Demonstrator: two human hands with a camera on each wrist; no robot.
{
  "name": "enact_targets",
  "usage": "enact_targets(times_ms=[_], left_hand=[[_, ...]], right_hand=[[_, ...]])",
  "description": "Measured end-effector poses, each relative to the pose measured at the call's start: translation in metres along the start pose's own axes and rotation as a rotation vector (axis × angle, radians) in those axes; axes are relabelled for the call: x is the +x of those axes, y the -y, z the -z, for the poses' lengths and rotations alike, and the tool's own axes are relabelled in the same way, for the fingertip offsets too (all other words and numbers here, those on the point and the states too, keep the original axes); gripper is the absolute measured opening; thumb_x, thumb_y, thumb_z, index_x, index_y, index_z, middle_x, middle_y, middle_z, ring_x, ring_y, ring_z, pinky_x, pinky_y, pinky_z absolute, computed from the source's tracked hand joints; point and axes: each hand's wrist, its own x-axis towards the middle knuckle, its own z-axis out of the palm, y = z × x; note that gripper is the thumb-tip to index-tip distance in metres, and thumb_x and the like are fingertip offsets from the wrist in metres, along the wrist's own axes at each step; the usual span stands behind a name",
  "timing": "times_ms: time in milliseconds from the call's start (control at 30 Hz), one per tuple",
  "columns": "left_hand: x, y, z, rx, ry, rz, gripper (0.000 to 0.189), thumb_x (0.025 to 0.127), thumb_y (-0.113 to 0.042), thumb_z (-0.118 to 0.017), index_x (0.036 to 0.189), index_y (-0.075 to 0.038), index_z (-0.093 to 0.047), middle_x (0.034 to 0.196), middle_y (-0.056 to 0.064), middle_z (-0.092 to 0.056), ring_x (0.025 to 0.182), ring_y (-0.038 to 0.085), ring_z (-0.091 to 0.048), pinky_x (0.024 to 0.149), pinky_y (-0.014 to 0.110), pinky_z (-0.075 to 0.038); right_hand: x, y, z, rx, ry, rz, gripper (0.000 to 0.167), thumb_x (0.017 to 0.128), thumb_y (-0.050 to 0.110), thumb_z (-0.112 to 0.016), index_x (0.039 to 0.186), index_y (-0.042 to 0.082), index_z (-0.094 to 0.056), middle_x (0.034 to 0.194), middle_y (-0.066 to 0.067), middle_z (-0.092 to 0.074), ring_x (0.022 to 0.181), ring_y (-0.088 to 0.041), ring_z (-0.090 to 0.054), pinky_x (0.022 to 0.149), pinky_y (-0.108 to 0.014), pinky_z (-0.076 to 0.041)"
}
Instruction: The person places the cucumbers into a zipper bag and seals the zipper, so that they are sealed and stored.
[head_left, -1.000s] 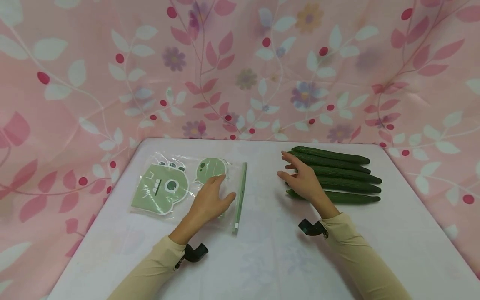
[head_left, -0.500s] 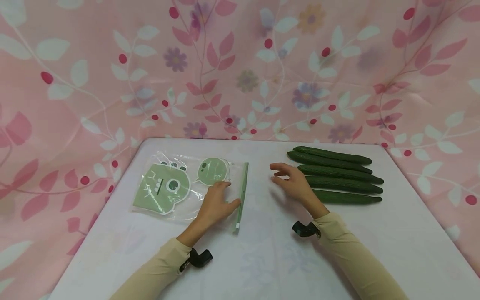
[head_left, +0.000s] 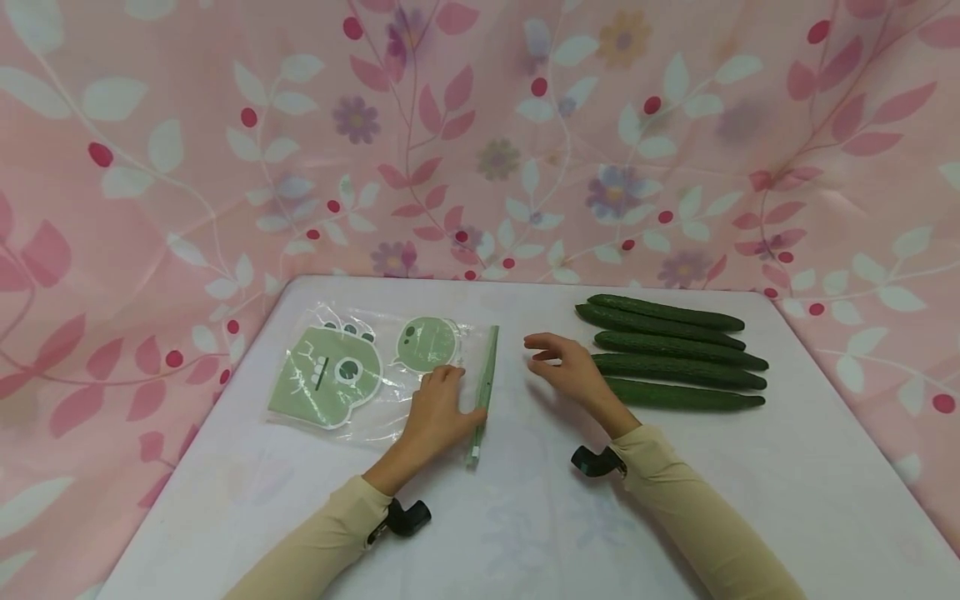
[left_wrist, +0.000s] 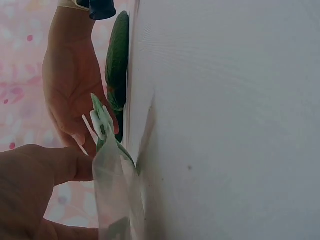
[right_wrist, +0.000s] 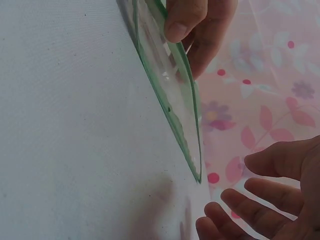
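Observation:
My left hand [head_left: 438, 412] lies over the right part of a clear zip bag [head_left: 390, 396] printed with green cartoon shapes. Its thumb touches the green zip strip [head_left: 487, 367] along the bag's right edge, fingers extended across the plastic. Seen from the right wrist, the bag's mouth [right_wrist: 167, 75] gapes between two green edges, the left thumb [right_wrist: 180, 27] against the upper one. Between bag and cucumbers hovers my right hand [head_left: 573, 375], fingers loosely bent and holding nothing. Several dark green cucumbers [head_left: 675, 343] lie side by side to its right.
All of this is on a table with a white cover [head_left: 525, 533]. Behind it hangs a pink floral cloth [head_left: 495, 125]. A white slider [head_left: 475, 452] sits near the front end of the zip strip. Each wrist carries a small black camera [head_left: 596, 461].
My left hand has slid right, bringing its thumb onto the zip strip. The right hand has moved left, away from the cucumbers and closer to the bag's edge.

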Motion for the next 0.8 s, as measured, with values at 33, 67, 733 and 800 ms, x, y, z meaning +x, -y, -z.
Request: enact_targets(times_ms=[33, 67, 733, 800], left_hand=[[0.0, 0.0, 0.001, -0.011, -0.01, -0.003, 0.061, 0.081, -0.025, -0.079, 0.129, 0.01, -0.063, 0.13, 0.023, -0.059, 0.12, 0.041, -0.055, 0.095, 0.057, -0.049], [0.0, 0.0, 0.003, -0.026, -0.018, -0.003, 0.056, 0.082, -0.023, -0.077, 0.126, 0.01, -0.065, 0.128, 0.023, -0.06, 0.119, 0.041, -0.056, 0.095, 0.056, -0.049], [0.006, 0.014, 0.005, -0.3, -0.1, 0.085, 0.015, 0.087, -0.005, -0.064, 0.1, 0.0, -0.071, 0.083, 0.002, -0.067, 0.074, 0.015, -0.062, 0.068, 0.034, -0.054], [0.006, 0.013, 0.005, -0.309, -0.1, 0.081, 0.015, 0.087, -0.005, -0.064, 0.1, 0.0, -0.071, 0.083, 0.001, -0.066, 0.073, 0.013, -0.061, 0.068, 0.033, -0.053]], right_hand=[[0.0, 0.0, -0.001, -0.001, 0.004, -0.004, 0.042, 0.099, 0.006, -0.07, 0.139, -0.001, -0.063, 0.135, -0.015, -0.066, 0.116, -0.035, -0.066, 0.095, -0.053, -0.054], [0.0, 0.0, -0.002, 0.002, 0.006, -0.009, 0.042, 0.099, 0.006, -0.07, 0.139, -0.001, -0.062, 0.135, -0.015, -0.066, 0.116, -0.035, -0.066, 0.094, -0.053, -0.054], [0.014, 0.003, -0.041, 0.041, -0.01, -0.083, 0.043, 0.094, 0.005, -0.069, 0.135, -0.007, -0.062, 0.12, -0.017, -0.072, 0.107, -0.032, -0.069, 0.09, -0.043, -0.055], [0.015, 0.005, -0.044, 0.066, -0.014, -0.094, 0.043, 0.094, 0.004, -0.068, 0.135, -0.008, -0.061, 0.118, -0.018, -0.073, 0.103, -0.031, -0.071, 0.084, -0.039, -0.057]])
